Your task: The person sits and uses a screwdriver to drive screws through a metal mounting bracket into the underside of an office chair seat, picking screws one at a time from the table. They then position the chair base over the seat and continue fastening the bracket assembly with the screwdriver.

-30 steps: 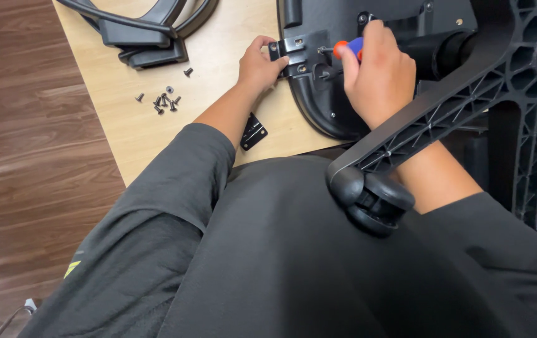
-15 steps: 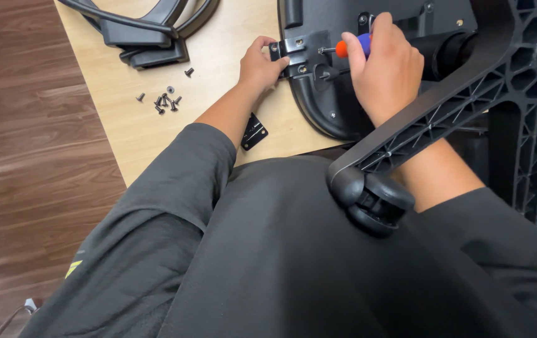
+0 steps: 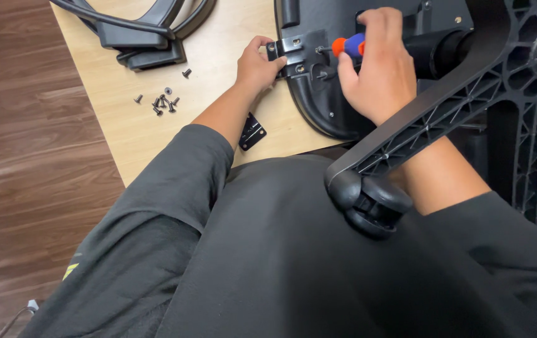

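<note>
On the underside of the upturned chair seat (image 3: 318,106), the left hand (image 3: 257,66) pinches a black metal bracket (image 3: 296,53) in place while the right hand (image 3: 381,69), its grip clamped on an orange-and-blue screwdriver (image 3: 347,46), drives a screw (image 3: 320,49). Next, I judge, comes seating it squarely, then another from the loose screws (image 3: 163,101) on the table (image 3: 218,100).

Bright, even indoor light across the whole view, soft and coming from above. The pale wooden bench (image 3: 124,125) reads clean and warm, with no hard glare on it. On the left, the dark floor (image 3: 24,156) carries a faint milky sheen in streaks. Shadows are short and soft: small ones hug the loose screws (image 3: 162,101) and the left hand (image 3: 257,66). The black chair base (image 3: 462,106) and the dark clothing swallow detail, almost flat black near the camera. Focus is sharp at the bench; the right hand (image 3: 378,69) shows slight softness. Edges bend only mildly.
</note>
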